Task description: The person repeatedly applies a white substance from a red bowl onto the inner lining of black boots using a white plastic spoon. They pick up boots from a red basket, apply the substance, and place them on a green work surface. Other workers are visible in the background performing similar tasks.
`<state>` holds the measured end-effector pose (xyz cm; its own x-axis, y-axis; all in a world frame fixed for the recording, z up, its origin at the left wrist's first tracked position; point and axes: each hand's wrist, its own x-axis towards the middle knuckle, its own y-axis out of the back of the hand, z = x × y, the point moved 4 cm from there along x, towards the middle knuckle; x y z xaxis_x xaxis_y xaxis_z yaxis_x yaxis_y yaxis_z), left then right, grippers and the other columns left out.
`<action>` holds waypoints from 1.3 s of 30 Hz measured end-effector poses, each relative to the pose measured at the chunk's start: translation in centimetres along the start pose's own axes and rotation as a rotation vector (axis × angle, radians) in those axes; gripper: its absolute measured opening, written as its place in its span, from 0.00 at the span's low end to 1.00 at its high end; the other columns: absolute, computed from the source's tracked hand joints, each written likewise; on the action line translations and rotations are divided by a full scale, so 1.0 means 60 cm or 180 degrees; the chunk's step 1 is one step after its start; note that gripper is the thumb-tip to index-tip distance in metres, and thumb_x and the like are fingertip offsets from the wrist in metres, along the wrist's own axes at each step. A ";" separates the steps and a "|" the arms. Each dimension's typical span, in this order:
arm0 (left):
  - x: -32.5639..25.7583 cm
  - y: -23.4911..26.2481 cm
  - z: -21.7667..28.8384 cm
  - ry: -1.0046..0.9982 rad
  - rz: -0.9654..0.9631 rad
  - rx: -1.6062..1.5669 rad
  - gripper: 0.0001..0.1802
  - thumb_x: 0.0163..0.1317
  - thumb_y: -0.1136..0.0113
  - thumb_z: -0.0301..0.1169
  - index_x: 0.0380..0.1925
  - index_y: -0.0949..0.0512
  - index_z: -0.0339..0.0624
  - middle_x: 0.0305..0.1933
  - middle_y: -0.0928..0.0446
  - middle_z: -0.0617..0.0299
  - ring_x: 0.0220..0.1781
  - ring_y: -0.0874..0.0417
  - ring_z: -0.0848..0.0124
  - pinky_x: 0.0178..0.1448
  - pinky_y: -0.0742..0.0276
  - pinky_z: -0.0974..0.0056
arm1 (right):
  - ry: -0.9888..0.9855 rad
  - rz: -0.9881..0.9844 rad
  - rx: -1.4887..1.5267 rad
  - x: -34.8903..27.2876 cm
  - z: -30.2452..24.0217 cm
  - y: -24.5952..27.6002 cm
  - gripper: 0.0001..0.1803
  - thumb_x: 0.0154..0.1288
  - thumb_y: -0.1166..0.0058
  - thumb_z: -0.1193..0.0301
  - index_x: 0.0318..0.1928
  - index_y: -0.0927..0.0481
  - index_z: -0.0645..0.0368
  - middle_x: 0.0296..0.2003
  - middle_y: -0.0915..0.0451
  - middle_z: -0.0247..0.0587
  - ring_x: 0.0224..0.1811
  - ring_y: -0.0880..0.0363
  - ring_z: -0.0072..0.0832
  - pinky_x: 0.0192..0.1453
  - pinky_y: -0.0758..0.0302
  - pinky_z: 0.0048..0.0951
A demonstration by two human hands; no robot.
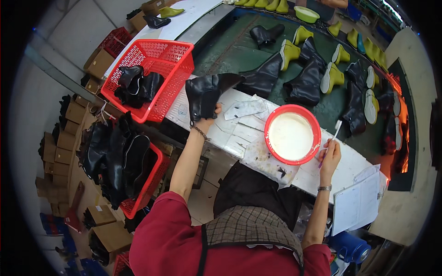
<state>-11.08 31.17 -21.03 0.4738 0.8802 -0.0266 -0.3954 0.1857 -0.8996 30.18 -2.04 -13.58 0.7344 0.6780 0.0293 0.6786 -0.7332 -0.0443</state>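
Holding black boot [205,94]: left hand [208,121], fingers clamping on it. Right hand [330,154] gripping brush [337,128], fingers clamping around it, near red basin [294,162].

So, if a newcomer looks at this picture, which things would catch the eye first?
Probably the red bowl of white contents, just left of the right grip with its white-headed brush. Next, the black boot in the left grip, and the yellow-green boots among other dark boots across the green surface. At far right, an orange glow stands out.
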 end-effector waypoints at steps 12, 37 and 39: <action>-0.138 -0.054 0.116 0.0076 0.1465 0.2978 0.31 0.70 0.34 0.51 0.57 0.19 0.31 0.50 0.13 0.55 0.50 0.12 0.67 0.58 0.17 0.57 | 0.0186 0.0265 -0.0470 -0.014 0.053 -0.015 0.14 0.83 0.51 0.64 0.47 0.20 0.63 0.24 0.29 0.24 0.20 0.38 0.09 0.22 0.41 0.17; 0.206 -0.127 0.116 -0.1848 0.1010 0.8261 0.47 0.46 0.20 0.27 0.69 0.33 0.52 0.58 0.22 0.51 0.59 0.22 0.50 0.63 0.26 0.45 | 0.0354 0.0516 -0.0620 -0.019 0.062 -0.015 0.12 0.83 0.51 0.69 0.49 0.21 0.66 0.33 0.22 0.28 0.31 0.31 0.12 0.34 0.33 0.17; 0.169 -0.182 0.079 -0.2727 0.0592 0.7778 0.44 0.43 0.20 0.30 0.65 0.28 0.51 0.55 0.22 0.54 0.58 0.23 0.50 0.59 0.24 0.47 | 0.0229 0.0510 -0.0560 -0.023 0.058 -0.018 0.12 0.83 0.51 0.69 0.50 0.21 0.67 0.35 0.20 0.31 0.34 0.28 0.14 0.38 0.30 0.19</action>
<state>-5.68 40.13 -9.40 0.3535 0.7233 0.5932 -0.3824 -0.4670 0.7973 28.43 -1.99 -17.06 0.8273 0.5515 0.1072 0.5398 -0.8331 0.1203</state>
